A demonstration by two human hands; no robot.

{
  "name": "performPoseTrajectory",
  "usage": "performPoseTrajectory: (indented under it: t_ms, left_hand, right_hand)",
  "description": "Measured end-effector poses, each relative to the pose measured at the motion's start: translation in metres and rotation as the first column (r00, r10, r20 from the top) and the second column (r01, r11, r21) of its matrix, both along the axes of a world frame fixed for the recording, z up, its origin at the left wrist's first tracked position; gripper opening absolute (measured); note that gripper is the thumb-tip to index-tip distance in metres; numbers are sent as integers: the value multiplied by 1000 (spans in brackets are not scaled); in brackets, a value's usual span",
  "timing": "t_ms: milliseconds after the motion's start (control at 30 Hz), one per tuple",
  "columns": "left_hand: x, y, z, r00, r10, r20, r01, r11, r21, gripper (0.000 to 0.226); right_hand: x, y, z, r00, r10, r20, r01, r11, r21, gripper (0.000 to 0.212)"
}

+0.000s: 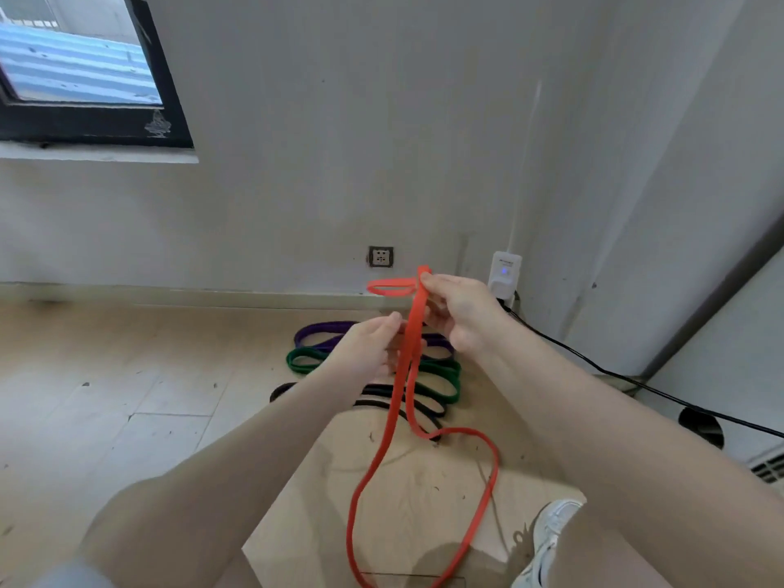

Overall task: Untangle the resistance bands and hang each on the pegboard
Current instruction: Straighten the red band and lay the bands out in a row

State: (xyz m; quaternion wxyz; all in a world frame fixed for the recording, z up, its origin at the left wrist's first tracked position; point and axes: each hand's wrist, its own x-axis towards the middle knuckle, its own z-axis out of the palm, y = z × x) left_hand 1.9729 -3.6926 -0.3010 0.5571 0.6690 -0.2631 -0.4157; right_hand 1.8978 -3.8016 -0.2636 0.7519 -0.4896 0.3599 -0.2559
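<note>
Floor left of purple band, green band open; black cable crosses right.

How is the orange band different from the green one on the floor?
The orange band is lifted, gripped by the left hand and right hand, with its lower loop trailing over a wooden board; the green band lies untouched on the floor. Orange looks narrower, green wider. Both are flat loops.

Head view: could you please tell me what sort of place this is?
Probably a bare indoor room: plain white wall, a window, a wall socket near the tiled floor.
</note>
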Motion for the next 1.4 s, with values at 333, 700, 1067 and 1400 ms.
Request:
performPoseTrajectory:
  t_ms: [333,700,1067,1400]
  left_hand:
    - [1,11,-6,961,10,277,20,994,-104,23]
    - [3,-19,29,961,240,136,-223,966,-128,12]
    - [1,-30,46,860,469,-201,-503,846,-177,23]
    - [-1,-25,45,858,454,-240,-496,855,-155,7]
  right_hand:
    - [21,-13,-12,987,-129,95,106,971,214,11]
    - [-6,2,-41,955,232,-187,-274,930,-246,46]
    - [-21,26,-67,968,89,-237,-238,631,-738,51]
    - [-8,34,-65,977,-89,-192,-107,578,-809,14]
